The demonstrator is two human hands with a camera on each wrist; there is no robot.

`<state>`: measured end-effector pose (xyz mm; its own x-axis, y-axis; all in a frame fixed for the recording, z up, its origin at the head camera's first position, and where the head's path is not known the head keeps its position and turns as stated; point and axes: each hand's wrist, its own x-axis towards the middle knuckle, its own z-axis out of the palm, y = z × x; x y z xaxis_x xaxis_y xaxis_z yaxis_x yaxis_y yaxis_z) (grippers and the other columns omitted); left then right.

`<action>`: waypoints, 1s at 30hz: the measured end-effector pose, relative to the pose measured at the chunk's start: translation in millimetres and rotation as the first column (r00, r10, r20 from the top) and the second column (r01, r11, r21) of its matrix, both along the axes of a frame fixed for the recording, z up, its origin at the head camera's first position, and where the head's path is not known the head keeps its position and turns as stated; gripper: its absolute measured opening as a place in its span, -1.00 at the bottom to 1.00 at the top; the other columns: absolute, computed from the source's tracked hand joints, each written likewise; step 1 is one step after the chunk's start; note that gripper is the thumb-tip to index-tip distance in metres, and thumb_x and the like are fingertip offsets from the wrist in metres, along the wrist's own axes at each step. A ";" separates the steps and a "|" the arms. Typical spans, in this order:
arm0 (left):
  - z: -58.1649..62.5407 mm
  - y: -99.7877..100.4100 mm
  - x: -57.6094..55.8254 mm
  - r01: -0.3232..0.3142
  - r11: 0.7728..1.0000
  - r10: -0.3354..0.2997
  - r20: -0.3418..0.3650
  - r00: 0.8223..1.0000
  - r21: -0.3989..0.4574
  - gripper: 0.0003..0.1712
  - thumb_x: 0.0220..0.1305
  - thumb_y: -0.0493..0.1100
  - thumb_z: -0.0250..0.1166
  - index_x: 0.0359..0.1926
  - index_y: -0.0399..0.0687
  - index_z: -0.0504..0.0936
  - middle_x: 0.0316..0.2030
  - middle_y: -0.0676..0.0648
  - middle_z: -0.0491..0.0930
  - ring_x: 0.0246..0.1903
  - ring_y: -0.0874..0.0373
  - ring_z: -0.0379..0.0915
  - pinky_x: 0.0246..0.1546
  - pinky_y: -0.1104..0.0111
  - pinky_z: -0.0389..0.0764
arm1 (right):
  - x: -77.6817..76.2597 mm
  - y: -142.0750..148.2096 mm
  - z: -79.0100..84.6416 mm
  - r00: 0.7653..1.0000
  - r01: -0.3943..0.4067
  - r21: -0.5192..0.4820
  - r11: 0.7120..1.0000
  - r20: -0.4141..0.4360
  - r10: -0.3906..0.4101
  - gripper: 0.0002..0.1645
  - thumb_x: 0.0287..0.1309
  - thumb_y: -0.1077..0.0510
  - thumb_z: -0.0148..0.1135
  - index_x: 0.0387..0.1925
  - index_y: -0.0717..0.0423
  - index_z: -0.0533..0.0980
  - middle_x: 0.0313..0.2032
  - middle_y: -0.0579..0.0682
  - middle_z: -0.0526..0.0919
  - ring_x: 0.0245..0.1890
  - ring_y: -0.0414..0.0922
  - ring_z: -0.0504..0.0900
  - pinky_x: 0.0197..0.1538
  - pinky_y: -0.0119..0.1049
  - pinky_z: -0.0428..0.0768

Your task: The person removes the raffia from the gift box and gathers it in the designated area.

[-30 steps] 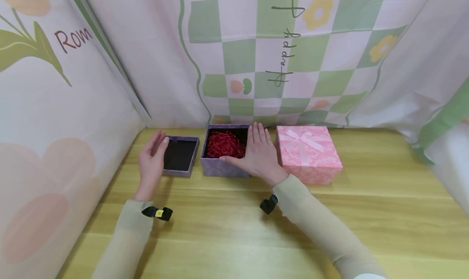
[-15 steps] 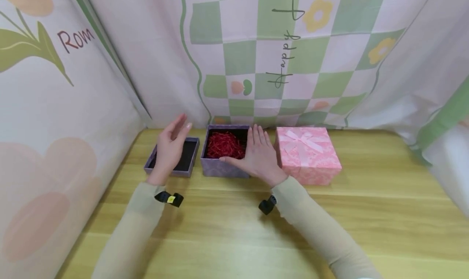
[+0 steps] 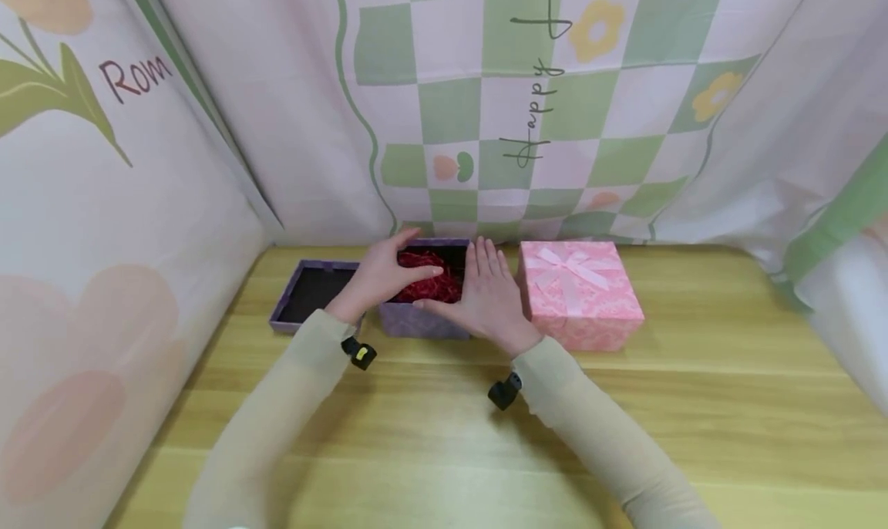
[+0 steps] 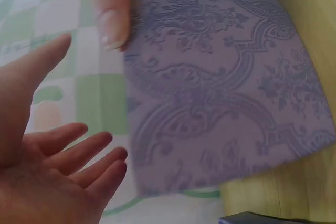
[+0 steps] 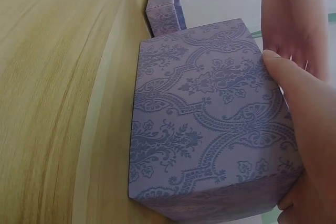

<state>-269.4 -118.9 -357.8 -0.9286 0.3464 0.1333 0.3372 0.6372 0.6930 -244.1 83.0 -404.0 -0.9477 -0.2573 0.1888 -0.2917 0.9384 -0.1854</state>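
In the head view a purple patterned box (image 3: pixel 425 322) stands open on the table with red shredded paper (image 3: pixel 432 288) inside. My right hand (image 3: pixel 491 301) lies along its right side with fingers straight; the thumb reaches over the front rim, and the right wrist view shows its tip right at that edge. Over the box's left part is my left hand (image 3: pixel 380 276), thumb and fingers spread apart above the red paper. The left wrist view shows nothing in the left palm (image 4: pixel 58 187). Left of the box lies its purple lid (image 3: pixel 310 296), dark inside facing up, partly covered by the left wrist.
A pink gift box (image 3: pixel 583 298) with a ribbon bow on top stands closed just right of the right hand. Behind the boxes hangs a green-and-white checked curtain (image 3: pixel 451 112), and another printed cloth (image 3: pixel 132 220) borders the wooden table (image 3: pixel 444 436) on the left.
My left hand has moved right, from the lid's left edge across the lid to above the purple box. The right hand has stayed at the box's side.
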 end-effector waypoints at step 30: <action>-40.7 33.7 -40.1 0.223 0.847 -0.124 0.229 0.966 -0.482 -0.34 0.32 -0.08 0.39 0.39 -0.15 0.47 0.29 -0.22 0.45 0.34 -0.15 0.20 0.37 -0.04 0.21 | 0.1 0.0 -3.5 1.000 0.004 -0.045 0.999 0.014 -0.003 0.68 -0.12 -0.87 -0.13 0.56 0.39 -0.13 0.56 0.34 -0.15 0.57 0.16 -0.25 0.54 -0.06 -0.26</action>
<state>-309.5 -85.2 -398.4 -0.8373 0.4774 -0.2666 0.3748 0.8561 0.3557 -244.0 83.0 -407.5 -0.9513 -0.2454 0.1867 -0.2854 0.9300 -0.2318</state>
